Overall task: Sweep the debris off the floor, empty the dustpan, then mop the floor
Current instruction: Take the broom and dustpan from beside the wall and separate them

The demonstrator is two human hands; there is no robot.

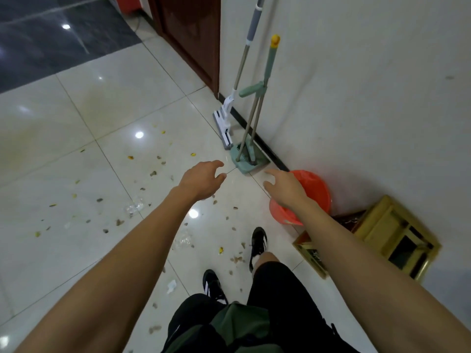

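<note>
A green broom (269, 64) with a yellow cap stands in its green dustpan (248, 159) against the white wall. Beside it leans a flat mop (225, 123) with a grey and white handle. Debris (153, 173) of brown and yellow bits, plus clear plastic scraps, is scattered over the pale tiles. Both my arms stretch forward toward the tools. My left hand (202, 180) hovers empty just short of the dustpan, fingers loosely curled. My right hand (285, 187) is spread and empty, over the rim of a red bin (316, 186).
The red bin, lined with a bag, stands by the wall to the right of the dustpan. A yellow wooden stool (387, 233) lies tipped beside it. A dark wooden door (193, 42) is at the back. My black shoes (258, 243) stand amid the debris.
</note>
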